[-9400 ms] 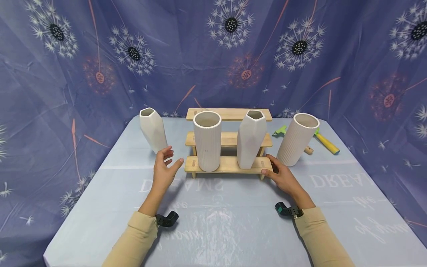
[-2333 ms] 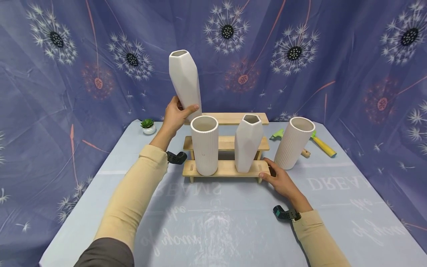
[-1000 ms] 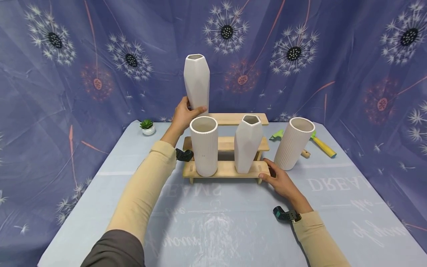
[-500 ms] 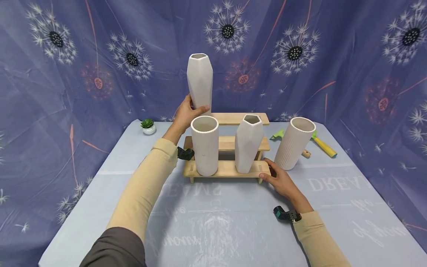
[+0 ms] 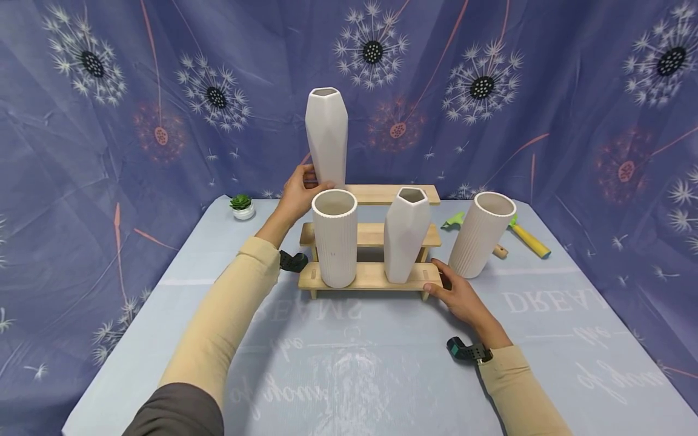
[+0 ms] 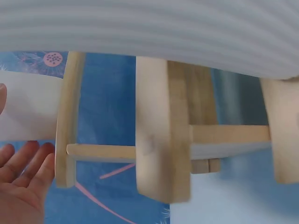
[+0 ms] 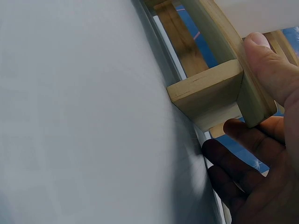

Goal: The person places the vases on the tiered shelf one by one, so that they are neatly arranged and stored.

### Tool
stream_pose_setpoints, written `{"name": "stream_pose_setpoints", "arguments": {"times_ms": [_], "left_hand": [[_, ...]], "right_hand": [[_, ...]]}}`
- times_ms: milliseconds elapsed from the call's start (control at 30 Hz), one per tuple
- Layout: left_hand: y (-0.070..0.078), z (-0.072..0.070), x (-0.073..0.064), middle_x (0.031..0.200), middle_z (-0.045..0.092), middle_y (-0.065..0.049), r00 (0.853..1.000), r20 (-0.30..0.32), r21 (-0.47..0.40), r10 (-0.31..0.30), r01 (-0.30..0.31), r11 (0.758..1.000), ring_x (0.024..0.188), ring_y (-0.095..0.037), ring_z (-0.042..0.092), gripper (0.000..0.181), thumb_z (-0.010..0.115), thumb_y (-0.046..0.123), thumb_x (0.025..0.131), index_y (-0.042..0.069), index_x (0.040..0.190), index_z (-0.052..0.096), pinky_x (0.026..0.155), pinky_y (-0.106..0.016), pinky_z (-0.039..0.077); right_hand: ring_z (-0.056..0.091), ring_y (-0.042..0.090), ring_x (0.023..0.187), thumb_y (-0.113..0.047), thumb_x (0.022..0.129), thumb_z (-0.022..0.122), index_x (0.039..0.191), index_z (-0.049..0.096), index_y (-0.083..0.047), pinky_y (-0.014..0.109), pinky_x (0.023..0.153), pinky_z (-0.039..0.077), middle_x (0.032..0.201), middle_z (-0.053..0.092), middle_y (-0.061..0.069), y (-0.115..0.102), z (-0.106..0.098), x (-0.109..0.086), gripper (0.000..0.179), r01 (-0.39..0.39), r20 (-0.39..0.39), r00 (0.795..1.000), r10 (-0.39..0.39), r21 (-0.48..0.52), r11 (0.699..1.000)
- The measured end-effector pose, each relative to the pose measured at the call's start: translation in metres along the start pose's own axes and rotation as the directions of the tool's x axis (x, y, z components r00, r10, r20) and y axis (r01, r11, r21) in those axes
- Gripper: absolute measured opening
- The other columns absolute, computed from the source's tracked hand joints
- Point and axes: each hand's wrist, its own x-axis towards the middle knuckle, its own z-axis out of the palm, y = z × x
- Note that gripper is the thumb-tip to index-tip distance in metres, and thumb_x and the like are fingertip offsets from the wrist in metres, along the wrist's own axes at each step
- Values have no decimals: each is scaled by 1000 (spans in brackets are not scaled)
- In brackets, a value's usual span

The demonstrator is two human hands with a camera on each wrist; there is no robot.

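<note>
A white faceted vase (image 5: 327,136) stands upright at the left end of the top tier of a wooden three-step stand (image 5: 369,275). My left hand (image 5: 294,195) is beside its lower part, fingers loosened and thumb near its front. In the left wrist view the fingers (image 6: 35,165) lie just beside the vase (image 6: 32,107). My right hand (image 5: 459,295) pinches the right end of the bottom tier, thumb on top and fingertips beneath, as the right wrist view shows. On that tier stand a ribbed cylindrical vase (image 5: 338,248) and another faceted vase (image 5: 405,236).
Right of the stand is another ribbed vase (image 5: 480,236) on the table. Behind it lie a yellow-handled tool (image 5: 531,238) and a green-headed tool (image 5: 454,219), partly hidden. A small potted succulent (image 5: 242,206) sits at the back left. A patterned blue curtain (image 5: 349,60) hangs behind.
The faceted vase went from the table at left up to the top tier in my left hand, and that hand has now loosened from it. My right hand has stayed on the stand.
</note>
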Motion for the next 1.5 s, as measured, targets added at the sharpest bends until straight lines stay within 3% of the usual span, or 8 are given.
{"name": "stream_pose_setpoints", "arguments": {"times_ms": [167,333,467,733,1000,1233,1367,1500], "left_hand": [[-9,-4,-12,130,55,-12,996,-47,6,71,-71,997,118,-26,55,60,67,30,88,12,138,40,100,-40,45],[-19,-5,-27,126,58,-16,980,-93,-8,179,-180,984,114,-29,57,50,63,20,91,8,135,44,97,-40,46],[-25,-6,-43,123,58,-17,970,-129,-31,207,-213,977,110,-30,57,46,62,15,91,4,133,46,93,-42,46],[-6,-9,-86,123,55,-27,971,-167,-82,173,-188,979,112,-38,54,45,62,7,90,-6,130,46,92,-40,44],[-31,-9,-111,121,56,-25,965,-213,-97,154,-178,979,112,-36,53,42,62,11,90,-3,127,49,94,-43,43],[-41,-6,-134,121,56,-26,964,-243,-103,110,-139,985,111,-35,52,38,63,9,90,-6,123,52,93,-40,44],[-49,-2,-144,123,55,-24,968,-239,-100,70,-97,990,113,-34,52,38,63,9,90,-8,123,53,92,-34,44],[-55,1,-150,123,53,-25,974,-219,-102,54,-78,992,115,-37,50,39,63,9,90,-9,122,53,94,-41,43]], "right_hand": [[45,37,128,-49,85,62,151,23,-16,54,104,36,143,43,23,1,0,1,84,-5,-4,1000,5,-3,1000],[45,37,128,-48,86,62,151,22,-15,55,104,36,143,42,23,2,0,2,83,7,-5,1000,-7,-10,1000],[46,38,127,-46,87,62,151,22,-13,55,103,37,142,43,24,1,1,1,83,19,-5,1000,-19,-8,1000],[46,38,127,-47,87,62,151,22,-14,54,103,37,142,43,24,1,1,1,83,12,0,1000,-12,-8,1000],[46,38,127,-46,87,62,151,22,-13,54,103,37,142,43,24,-2,0,-1,82,21,1,1000,-21,-3,1000],[45,39,128,-45,87,62,151,21,-12,55,103,37,142,42,25,-1,0,-1,83,27,1,1000,-27,1,1000],[46,39,127,-44,88,63,151,22,-11,54,103,38,142,43,25,-2,0,0,82,39,-1,999,-39,12,999],[46,39,126,-43,88,63,151,22,-10,53,102,38,141,44,25,-3,1,-1,82,45,-3,999,-45,11,999]]}}
